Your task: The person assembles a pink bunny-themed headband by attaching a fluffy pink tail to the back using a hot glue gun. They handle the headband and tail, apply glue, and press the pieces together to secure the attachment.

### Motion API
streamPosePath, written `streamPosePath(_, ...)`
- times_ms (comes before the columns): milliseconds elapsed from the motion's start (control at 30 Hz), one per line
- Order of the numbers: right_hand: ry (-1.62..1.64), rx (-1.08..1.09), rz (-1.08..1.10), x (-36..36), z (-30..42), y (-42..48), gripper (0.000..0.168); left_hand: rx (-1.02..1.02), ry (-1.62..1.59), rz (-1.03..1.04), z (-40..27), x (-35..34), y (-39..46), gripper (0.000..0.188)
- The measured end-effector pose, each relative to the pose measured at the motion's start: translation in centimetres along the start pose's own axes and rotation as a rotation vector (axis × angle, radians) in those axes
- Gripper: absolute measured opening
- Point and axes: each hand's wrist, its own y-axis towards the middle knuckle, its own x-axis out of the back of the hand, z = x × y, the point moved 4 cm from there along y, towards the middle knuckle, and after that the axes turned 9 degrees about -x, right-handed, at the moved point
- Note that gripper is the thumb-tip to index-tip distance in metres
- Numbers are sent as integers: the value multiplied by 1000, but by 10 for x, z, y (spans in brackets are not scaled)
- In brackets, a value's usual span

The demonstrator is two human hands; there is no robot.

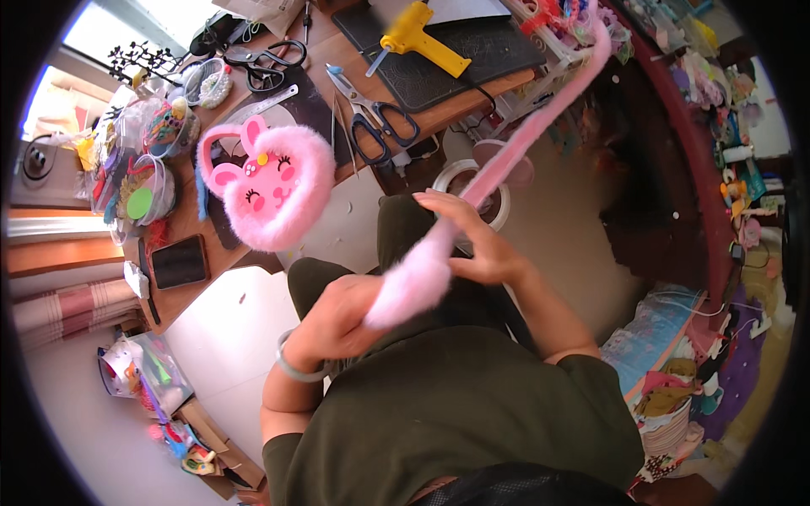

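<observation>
A long pink plush strip point(506, 158) runs from the rack at the upper right down to my hands above my lap. Its fluffy lower part is bunched in my left hand point(345, 313), which is closed around it and wears a pale bangle on the wrist. Farther up the strip, my right hand point(478, 243) has its thumb and fingers spread around it; whether it grips is not clear. A pink plush bunny-face bag point(278, 183) with a furry handle lies on the wooden table's edge, left of my hands.
On the wooden table point(183, 246) are blue-handled scissors point(373, 117), black-handled scissors point(262, 63), a steel ruler point(266, 101), a phone point(180, 262) and bowls of beads. A yellow glue gun point(427, 41) rests on a black mat point(455, 82). A white ring-shaped roll point(500, 212) is below the strip.
</observation>
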Motion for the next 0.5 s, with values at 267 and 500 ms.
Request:
streamPosePath(267,-318,-30,-636,68,-134,7,16,-347,-510,-560,-70,57,-73,16)
streamPosePath(500,-892,-529,-1176,408,-123,-58,23,-292,-401,-961,-53,98,-160,34)
